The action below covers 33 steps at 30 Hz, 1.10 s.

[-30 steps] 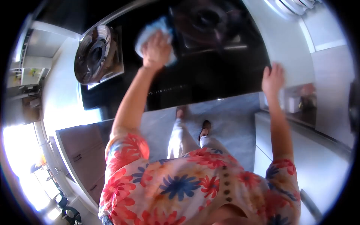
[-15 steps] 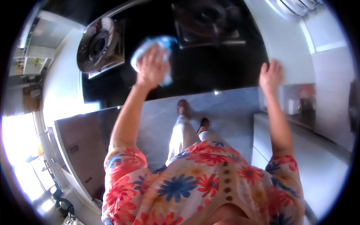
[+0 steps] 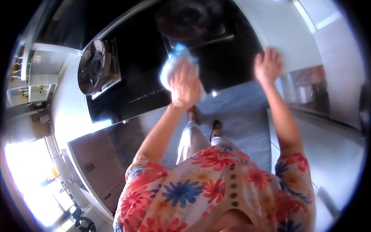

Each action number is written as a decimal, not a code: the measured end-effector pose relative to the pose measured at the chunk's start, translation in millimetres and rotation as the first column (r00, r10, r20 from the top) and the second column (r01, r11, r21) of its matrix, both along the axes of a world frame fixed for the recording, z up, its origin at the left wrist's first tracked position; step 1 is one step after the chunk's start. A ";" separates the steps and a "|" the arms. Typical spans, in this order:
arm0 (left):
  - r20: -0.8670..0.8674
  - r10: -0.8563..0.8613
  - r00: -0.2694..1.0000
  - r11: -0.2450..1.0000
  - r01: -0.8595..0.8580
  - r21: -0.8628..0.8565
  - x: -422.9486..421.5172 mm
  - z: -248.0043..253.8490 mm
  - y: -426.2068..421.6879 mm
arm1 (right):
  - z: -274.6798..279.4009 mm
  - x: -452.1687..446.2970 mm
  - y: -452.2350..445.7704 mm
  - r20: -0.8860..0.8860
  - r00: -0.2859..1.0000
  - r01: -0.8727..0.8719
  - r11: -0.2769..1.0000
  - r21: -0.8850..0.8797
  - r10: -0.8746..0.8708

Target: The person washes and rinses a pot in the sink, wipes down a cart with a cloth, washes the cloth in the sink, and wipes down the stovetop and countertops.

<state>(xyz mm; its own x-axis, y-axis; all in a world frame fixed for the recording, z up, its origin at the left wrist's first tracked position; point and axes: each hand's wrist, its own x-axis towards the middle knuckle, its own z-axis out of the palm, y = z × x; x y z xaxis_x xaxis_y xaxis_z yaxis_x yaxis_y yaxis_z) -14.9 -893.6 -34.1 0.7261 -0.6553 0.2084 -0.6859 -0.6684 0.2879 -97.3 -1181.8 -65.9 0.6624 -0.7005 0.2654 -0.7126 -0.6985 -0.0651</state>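
My left hand [image 3: 184, 83] presses a white and blue cloth [image 3: 170, 69] against the black glass cooktop [image 3: 141, 73], close to its front edge. The cloth is bunched under the palm and fingers and blurred by motion. Over on the right, my right hand [image 3: 268, 65] is held with its fingers apart and nothing in it, at the border between the cooktop and the pale worktop [image 3: 295, 46]. Whether it touches the surface I cannot tell.
A round metal burner [image 3: 94, 66] stands at the cooktop's left, and a darker burner [image 3: 189, 19] at the back. Below the front edge are brown drawers [image 3: 96, 166] and my feet on the grey floor [image 3: 243, 116]. A bright window [image 3: 33, 178] is at far left.
My left hand has moved the cloth to the right across the cooktop, toward its front edge. The whole view has shifted slightly, and my right hand stays near the cooktop's right edge.
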 end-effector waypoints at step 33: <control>0.153 0.200 0.968 0.962 -0.224 0.159 99.0 1.5 58.1 | -12.7 -2.7 -10.1 0.046 0.995 -0.079 0.992 -0.096 0.084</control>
<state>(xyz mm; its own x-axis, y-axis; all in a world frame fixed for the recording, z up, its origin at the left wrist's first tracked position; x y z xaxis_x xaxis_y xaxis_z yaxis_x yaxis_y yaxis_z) 84.2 -835.5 -32.6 0.8252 -0.5243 0.2101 -0.5476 -0.8338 0.0699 -100.0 -1191.8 -78.6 0.7006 -0.6152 0.3616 -0.6504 -0.7589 -0.0310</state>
